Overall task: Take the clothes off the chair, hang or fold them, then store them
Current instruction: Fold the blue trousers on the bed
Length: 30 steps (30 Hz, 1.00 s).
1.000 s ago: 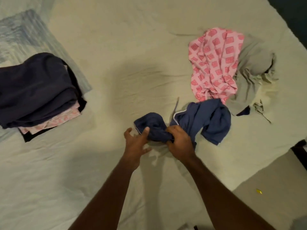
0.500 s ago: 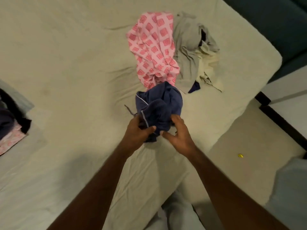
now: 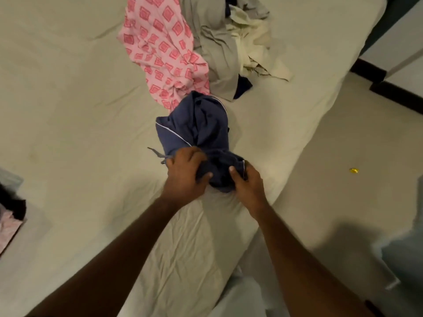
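Observation:
A navy blue garment with thin white piping lies bunched near the bed's right edge. My left hand grips its near end from the left, fingers curled into the cloth. From the right, my right hand grips the same bunched end, thumb on top. Behind it lie a pink garment with red squares and a crumpled grey and cream pile, unfolded. At the left edge, a corner of a folded stack shows black and pink cloth.
The bed has a pale wrinkled sheet. Its right edge drops to a light floor with a small yellow object. Dark furniture bases stand at the far right. Pale fabric shows at the bottom right.
The view has swung right, so the folded stack slid almost out at the left. Both hands gathered the spread navy garment into a tighter bunch and now grip its near end.

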Tool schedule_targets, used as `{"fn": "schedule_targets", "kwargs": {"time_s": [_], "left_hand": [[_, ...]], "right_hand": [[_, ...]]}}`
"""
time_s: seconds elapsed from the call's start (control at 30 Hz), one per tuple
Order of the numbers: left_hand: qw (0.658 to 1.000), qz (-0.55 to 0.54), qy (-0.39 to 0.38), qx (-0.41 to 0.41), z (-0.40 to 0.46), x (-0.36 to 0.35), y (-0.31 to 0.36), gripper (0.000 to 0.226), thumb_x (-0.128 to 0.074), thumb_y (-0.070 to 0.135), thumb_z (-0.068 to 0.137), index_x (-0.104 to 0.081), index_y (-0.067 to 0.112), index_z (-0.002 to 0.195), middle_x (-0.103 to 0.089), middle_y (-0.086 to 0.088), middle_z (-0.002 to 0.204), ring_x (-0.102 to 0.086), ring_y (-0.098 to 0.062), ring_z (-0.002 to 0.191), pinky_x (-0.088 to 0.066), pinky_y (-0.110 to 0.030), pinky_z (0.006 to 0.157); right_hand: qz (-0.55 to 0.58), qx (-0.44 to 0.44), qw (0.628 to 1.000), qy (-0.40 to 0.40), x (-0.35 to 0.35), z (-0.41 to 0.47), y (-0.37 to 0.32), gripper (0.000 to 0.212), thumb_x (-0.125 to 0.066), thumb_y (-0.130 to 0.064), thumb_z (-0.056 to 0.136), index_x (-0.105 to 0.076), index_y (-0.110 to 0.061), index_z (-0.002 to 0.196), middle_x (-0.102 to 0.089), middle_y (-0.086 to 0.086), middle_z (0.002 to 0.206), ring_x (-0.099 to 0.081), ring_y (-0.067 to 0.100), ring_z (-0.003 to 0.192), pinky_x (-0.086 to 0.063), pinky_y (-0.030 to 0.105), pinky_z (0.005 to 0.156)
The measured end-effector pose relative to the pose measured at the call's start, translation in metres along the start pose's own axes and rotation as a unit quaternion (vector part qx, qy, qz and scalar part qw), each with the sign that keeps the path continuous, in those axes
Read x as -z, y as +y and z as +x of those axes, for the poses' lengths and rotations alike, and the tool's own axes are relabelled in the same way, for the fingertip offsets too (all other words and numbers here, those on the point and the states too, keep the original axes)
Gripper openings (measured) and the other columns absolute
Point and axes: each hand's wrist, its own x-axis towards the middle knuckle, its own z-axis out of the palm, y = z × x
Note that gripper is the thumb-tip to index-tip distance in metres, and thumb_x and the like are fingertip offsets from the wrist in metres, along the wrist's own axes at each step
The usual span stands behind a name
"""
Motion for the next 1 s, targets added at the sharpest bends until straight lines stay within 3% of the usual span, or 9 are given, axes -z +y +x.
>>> {"fn": "schedule_targets", "kwargs": {"time_s": [0.07, 0.13, 0.3, 0.37, 0.47, 0.57, 0.7, 0.83, 1.0], "left_hand": [[0.999, 0.025, 0.037, 0.009, 0.006, 0.0, -0.012, 0.045, -0.066, 0.054, 0.08, -0.062, 0.019, 0.108, -0.06, -0.004, 0.11, -0.05, -0.026, 0.106, -0.03, -0.039, 0.084], [0.998, 0.045, 0.041, 0.004, 0.006, 0.002, -0.017, 0.05, -0.058, 0.065, 0.084, -0.064, 0.019, 0.103, -0.062, -0.001, 0.101, -0.053, -0.025, 0.098, -0.031, -0.04, 0.081], [0.995, 0.088, 0.035, 0.013, -0.001, 0.012, -0.033, 0.046, -0.046, 0.062, 0.094, -0.064, 0.022, 0.103, -0.063, 0.001, 0.101, -0.059, -0.025, 0.096, -0.034, -0.042, 0.077], [0.992, 0.118, 0.002, 0.045, -0.009, 0.017, -0.037, 0.045, -0.047, 0.062, 0.094, -0.061, 0.023, 0.113, -0.064, 0.0, 0.109, -0.06, -0.027, 0.098, -0.036, -0.042, 0.078], [0.994, 0.063, -0.04, 0.085, -0.023, 0.027, -0.035, 0.056, -0.053, 0.065, 0.089, -0.06, 0.02, 0.12, -0.065, -0.003, 0.112, -0.063, -0.028, 0.098, -0.048, -0.046, 0.083], [0.994, 0.018, -0.079, 0.075, -0.025, 0.038, -0.041, 0.065, -0.061, 0.064, 0.081, -0.058, 0.017, 0.126, -0.064, -0.003, 0.122, -0.062, -0.027, 0.107, -0.051, -0.049, 0.092], [0.991, -0.009, -0.131, 0.04, -0.024, 0.028, -0.057, 0.08, -0.065, 0.063, 0.077, -0.055, 0.012, 0.137, -0.062, -0.01, 0.132, -0.061, -0.031, 0.116, -0.046, -0.039, 0.095], [0.995, 0.002, -0.086, -0.043, -0.015, 0.007, -0.073, 0.073, -0.067, 0.059, 0.073, -0.063, 0.011, 0.127, -0.068, -0.011, 0.119, -0.064, -0.034, 0.105, -0.044, -0.033, 0.087], [0.994, -0.04, -0.044, -0.09, 0.005, -0.009, -0.093, 0.065, -0.085, 0.045, 0.074, -0.062, 0.016, 0.128, -0.067, -0.006, 0.119, -0.059, -0.032, 0.108, -0.041, -0.033, 0.086]], "right_hand": [[0.077, -0.029, 0.996, 0.026, 0.006, 0.004, 0.013, 0.037, -0.065, -0.048, 0.091, -0.068, -0.029, 0.123, -0.072, -0.005, 0.117, -0.068, 0.016, 0.11, -0.058, 0.044, 0.094], [0.145, -0.048, 0.988, 0.027, 0.011, 0.006, 0.021, 0.023, -0.066, -0.035, 0.097, -0.066, -0.029, 0.119, -0.071, -0.001, 0.118, -0.07, 0.019, 0.109, -0.062, 0.047, 0.084], [0.234, -0.051, 0.971, 0.011, 0.016, 0.007, 0.033, 0.015, -0.063, -0.022, 0.101, -0.064, -0.028, 0.114, -0.07, 0.006, 0.12, -0.072, 0.025, 0.107, -0.063, 0.052, 0.077], [0.239, -0.042, 0.97, 0.017, 0.017, 0.001, 0.034, 0.014, -0.064, -0.02, 0.101, -0.065, -0.029, 0.112, -0.069, 0.009, 0.121, -0.071, 0.028, 0.109, -0.062, 0.053, 0.08], [0.239, -0.03, 0.969, 0.048, 0.016, -0.009, 0.035, 0.016, -0.068, -0.022, 0.095, -0.069, -0.032, 0.107, -0.071, 0.012, 0.117, -0.07, 0.032, 0.109, -0.059, 0.059, 0.086], [0.235, -0.025, 0.969, 0.068, 0.011, -0.012, 0.044, 0.02, -0.07, -0.025, 0.086, -0.072, -0.033, 0.104, -0.073, 0.012, 0.113, -0.07, 0.034, 0.107, -0.057, 0.061, 0.09], [0.223, -0.012, 0.97, 0.094, 0.007, -0.002, 0.057, 0.023, -0.07, -0.032, 0.078, -0.073, -0.038, 0.101, -0.075, 0.007, 0.108, -0.072, 0.031, 0.103, -0.058, 0.06, 0.089], [0.179, 0.018, 0.973, 0.144, 0.0, 0.013, 0.073, 0.033, -0.066, -0.047, 0.072, -0.07, -0.039, 0.104, -0.076, -0.002, 0.103, -0.073, 0.026, 0.098, -0.06, 0.055, 0.085], [0.194, 0.071, 0.957, 0.201, -0.007, -0.004, 0.055, 0.019, -0.062, -0.02, 0.091, -0.07, -0.028, 0.106, -0.074, 0.008, 0.107, -0.072, 0.033, 0.101, -0.06, 0.059, 0.085]]}}
